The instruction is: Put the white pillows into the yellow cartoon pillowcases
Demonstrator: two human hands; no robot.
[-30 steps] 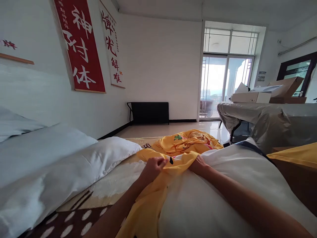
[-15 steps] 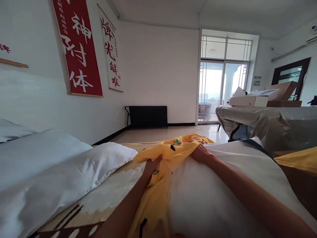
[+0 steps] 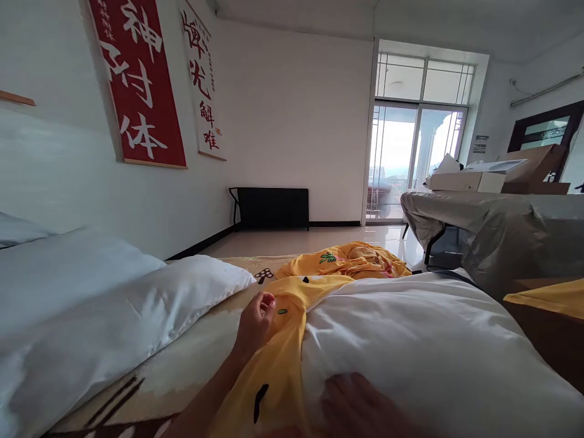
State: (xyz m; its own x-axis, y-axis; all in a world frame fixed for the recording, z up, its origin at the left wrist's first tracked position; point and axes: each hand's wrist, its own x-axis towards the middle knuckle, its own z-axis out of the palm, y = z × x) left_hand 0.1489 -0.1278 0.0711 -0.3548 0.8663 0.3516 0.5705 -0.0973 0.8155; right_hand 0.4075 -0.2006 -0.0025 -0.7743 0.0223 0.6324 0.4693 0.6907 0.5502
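Note:
My left hand (image 3: 256, 321) is raised at the left edge of a yellow printed cloth (image 3: 287, 328), its fingers curled in toward the thumb; no cloth shows pulled up in them. Low in the view, my right hand (image 3: 353, 401) lies on a big white puffy piece of bedding (image 3: 410, 334), fingers stretched out, dim and slightly blurred. The yellow cloth runs along the left side of this bedding and partly under it. Beyond its far edge, more yellow cloth (image 3: 360, 258) with a green leaf print lies bunched.
White pillows (image 3: 182, 298) lie on the left over a beige patterned bedcover (image 3: 201, 347). A table under plastic sheeting (image 3: 493, 225) carries open boxes (image 3: 469, 181) at right. A folded black table (image 3: 274, 208) leans on the far wall. Another yellow cloth (image 3: 552, 298) is at right.
My right hand has let go of the yellow cloth and come back toward me onto the white bedding. My left hand has risen slightly off the cloth, which now lies flatter.

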